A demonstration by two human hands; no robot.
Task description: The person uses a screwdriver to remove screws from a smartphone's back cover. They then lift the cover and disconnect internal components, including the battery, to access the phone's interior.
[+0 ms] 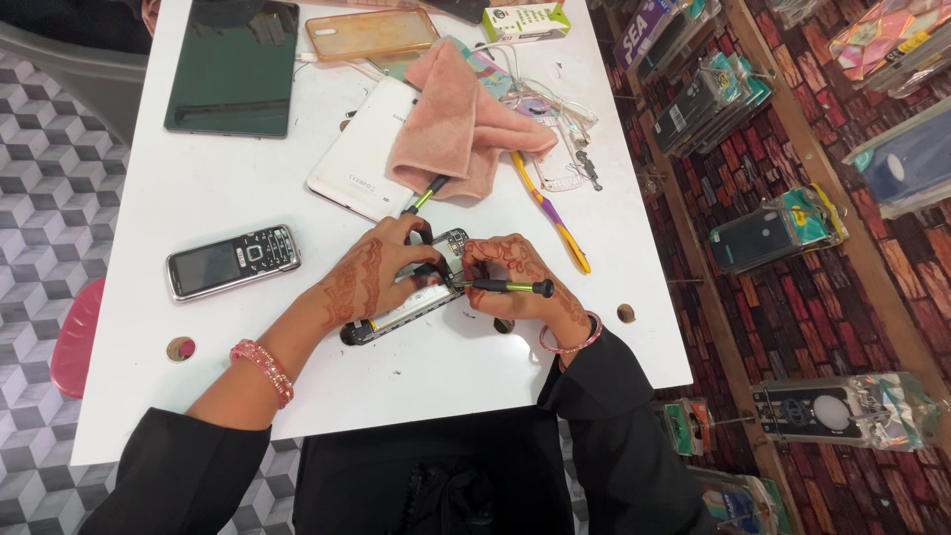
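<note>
Left hand (381,272) clamps the opened phone (411,297) at table (446,367) centre; right hand (515,277), at its 3 o'clock, pinches a screwdriver (510,286). Keypad phone (233,261) lies at 9 o'clock.

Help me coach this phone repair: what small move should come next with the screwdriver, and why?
Probably keep the left hand pinning the opened phone flat on the table and turn the screwdriver gently in place. The right hand holds it nearly level, its tip at the phone's upper end between both hands, so a slip seems the main risk.
</note>
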